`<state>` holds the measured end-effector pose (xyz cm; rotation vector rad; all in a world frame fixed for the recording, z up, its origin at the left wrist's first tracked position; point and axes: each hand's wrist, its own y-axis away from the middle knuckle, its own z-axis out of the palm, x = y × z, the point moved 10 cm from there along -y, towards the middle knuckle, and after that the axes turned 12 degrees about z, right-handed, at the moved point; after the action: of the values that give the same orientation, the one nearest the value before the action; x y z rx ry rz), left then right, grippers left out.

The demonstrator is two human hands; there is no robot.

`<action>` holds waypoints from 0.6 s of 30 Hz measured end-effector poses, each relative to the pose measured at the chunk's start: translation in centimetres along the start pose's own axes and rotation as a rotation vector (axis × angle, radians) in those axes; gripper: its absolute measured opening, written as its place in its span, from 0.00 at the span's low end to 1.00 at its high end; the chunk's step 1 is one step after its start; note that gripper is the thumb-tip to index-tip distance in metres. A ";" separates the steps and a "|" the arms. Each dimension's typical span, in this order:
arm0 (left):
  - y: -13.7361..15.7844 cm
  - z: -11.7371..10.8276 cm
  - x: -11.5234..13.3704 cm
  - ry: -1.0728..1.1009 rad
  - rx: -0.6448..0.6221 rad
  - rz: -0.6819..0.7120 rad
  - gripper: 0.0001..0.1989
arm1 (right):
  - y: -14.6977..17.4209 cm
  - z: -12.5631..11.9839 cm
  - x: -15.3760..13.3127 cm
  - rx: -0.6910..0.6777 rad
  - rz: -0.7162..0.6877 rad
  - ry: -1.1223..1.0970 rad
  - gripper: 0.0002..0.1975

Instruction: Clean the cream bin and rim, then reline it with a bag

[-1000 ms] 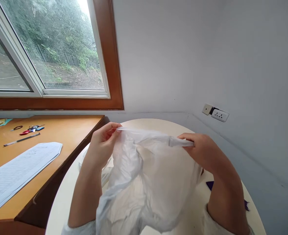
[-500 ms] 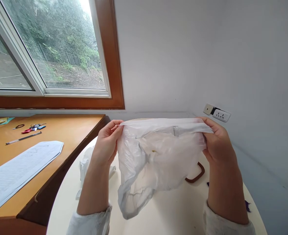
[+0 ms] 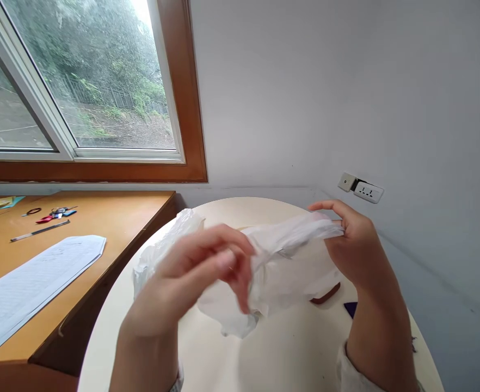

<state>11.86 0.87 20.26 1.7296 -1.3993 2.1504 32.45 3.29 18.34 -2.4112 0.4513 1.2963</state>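
Plastic bag (image 3: 293, 283) over the table (image 3: 211, 362). Right hand (image 3: 352, 245) pinches its edge; left hand (image 3: 183, 286) blurred, fingers curled, can't tell if gripping. Probably light, limp, slippery, tearable; best held by edge corners.

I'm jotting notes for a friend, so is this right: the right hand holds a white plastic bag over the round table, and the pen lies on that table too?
Not quite: the head view shows the pen on the wooden desk, not the round table. The right hand does hold the white plastic bag over the table.
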 end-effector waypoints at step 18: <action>-0.5 -2.9 -9.1 -1.114 -0.169 -0.360 0.17 | 1.8 -2.7 -0.7 0.018 -0.096 0.045 0.20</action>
<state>13.36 7.36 13.35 2.9427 -1.1344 0.7921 33.25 0.58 19.98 -2.4201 0.3527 1.1947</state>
